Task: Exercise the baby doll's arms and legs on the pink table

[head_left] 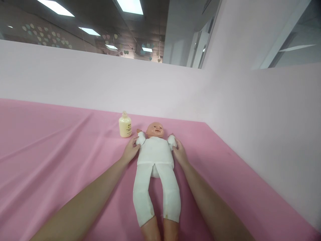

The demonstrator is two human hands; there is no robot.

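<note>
A baby doll point(155, 150) in a white top and white trousers lies on its back on the pink sheet point(100, 187), its head toward the wall and its bare lower legs toward me. Both its arms are bent up beside its head. My left hand point(131, 149) is closed round the doll's sleeved arm on the left, thumb and fingers on either side of it. On the other side my right hand point(179, 151) grips the opposite sleeved arm in the same way. A cream pump bottle point(125, 126) with dark lettering stands upright just beyond my left hand.
A white wall point(100, 83) borders the pink surface at the back, and another white wall point(263, 134) runs along the right. Above the back wall is a window point(100, 30) with heart stickers and ceiling lights showing. Folds crease the sheet on the left.
</note>
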